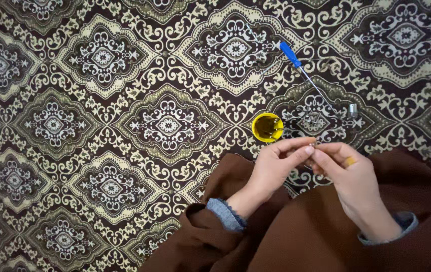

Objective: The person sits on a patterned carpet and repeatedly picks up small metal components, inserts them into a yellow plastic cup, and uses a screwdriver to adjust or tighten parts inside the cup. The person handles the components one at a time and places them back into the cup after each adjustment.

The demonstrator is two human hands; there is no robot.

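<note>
Between the fingertips of both hands, just above the brown cloth over the person's lap, sits a very small part. It looks metallic and pale, little more than a glint, and it is too small to tell its shape for sure; it may be a tiny screw or pin. The left hand comes in from the lower left with thumb and forefinger pressed together on the part's left side. The right hand meets it from the right, fingers curled and pinching the same spot, so both hands grip the part and touch each other at the tips. The part seems to lie roughly level, its long axis running left to right from one hand to the other, though that is hard to confirm.

On the patterned carpet just beyond the left hand stands a small yellow cup, open side up, with small dark bits inside. Farther off lies a screwdriver with a blue handle; its handle points up and left and its thin shaft runs down and right, ending near a small silver cap. Grey-blue cuffs show at both wrists.
</note>
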